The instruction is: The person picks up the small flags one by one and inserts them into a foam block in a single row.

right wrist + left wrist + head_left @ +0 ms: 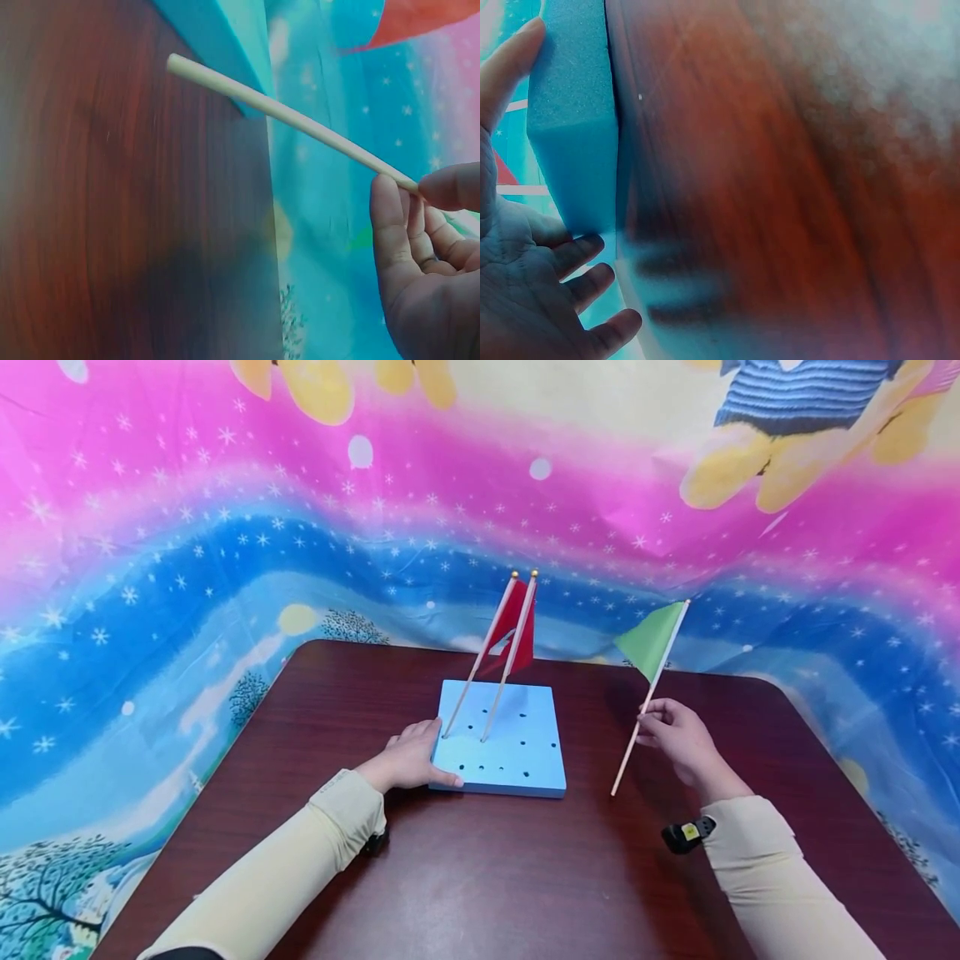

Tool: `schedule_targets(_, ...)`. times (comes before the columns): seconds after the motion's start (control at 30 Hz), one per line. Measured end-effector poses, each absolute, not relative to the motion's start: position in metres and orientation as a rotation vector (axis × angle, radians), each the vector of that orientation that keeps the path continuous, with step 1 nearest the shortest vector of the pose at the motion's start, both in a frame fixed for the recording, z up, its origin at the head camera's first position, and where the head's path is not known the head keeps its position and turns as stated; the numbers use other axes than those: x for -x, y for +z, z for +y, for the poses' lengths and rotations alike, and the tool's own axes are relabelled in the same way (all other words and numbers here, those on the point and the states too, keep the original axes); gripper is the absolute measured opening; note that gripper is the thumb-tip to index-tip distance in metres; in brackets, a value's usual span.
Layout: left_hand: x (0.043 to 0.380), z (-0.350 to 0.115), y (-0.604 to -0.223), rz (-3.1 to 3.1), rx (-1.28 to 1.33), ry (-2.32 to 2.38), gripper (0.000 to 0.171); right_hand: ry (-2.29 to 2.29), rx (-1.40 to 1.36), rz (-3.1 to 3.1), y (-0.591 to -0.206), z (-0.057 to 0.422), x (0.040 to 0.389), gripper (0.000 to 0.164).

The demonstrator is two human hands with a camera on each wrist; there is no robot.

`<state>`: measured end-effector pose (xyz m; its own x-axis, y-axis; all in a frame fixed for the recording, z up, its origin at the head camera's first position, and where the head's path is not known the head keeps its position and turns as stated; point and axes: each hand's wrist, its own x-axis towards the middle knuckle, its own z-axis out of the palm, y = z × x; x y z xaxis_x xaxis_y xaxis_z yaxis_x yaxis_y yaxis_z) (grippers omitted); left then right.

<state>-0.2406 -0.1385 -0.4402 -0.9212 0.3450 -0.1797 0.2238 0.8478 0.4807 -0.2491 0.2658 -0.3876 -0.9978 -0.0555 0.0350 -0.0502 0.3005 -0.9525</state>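
Observation:
A light blue square board [510, 768] with several small holes lies on the table. Two red flags [522, 639] on thin wooden sticks with gold tips stand tilted in holes on its left part. My left hand [408, 757] rests against the board's left near corner, thumb along the near edge and fingers by the left side. In the left wrist view the thumb touches the blue block [574, 112]. To the right of the board, my right hand [678, 739] pinches the stick of a green flag [651, 639] between thumb and fingers. Its bare lower end [210, 79] points down, apart from the board.
The dark reddish-brown table [480, 877] has rounded far corners. A patterned cloth [210, 552] in pink and blue hangs close behind and beside it. A small black device [687, 835] sits at the right wrist.

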Motion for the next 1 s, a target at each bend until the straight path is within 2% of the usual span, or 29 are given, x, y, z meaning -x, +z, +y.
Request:
schedule_targets(0.2, 0.242, -0.139, -0.441, 2.772, -0.451, 0.661, 0.119, -1.982, 0.135, 2.468, -0.385, 0.245, 0.248, 0.009)
schedule_targets(1.0, 0.24, -0.139, -0.441, 2.762, -0.436, 0.69, 0.119, -2.01, 0.183, 2.505, -0.387, 0.197, 0.254, 0.017)
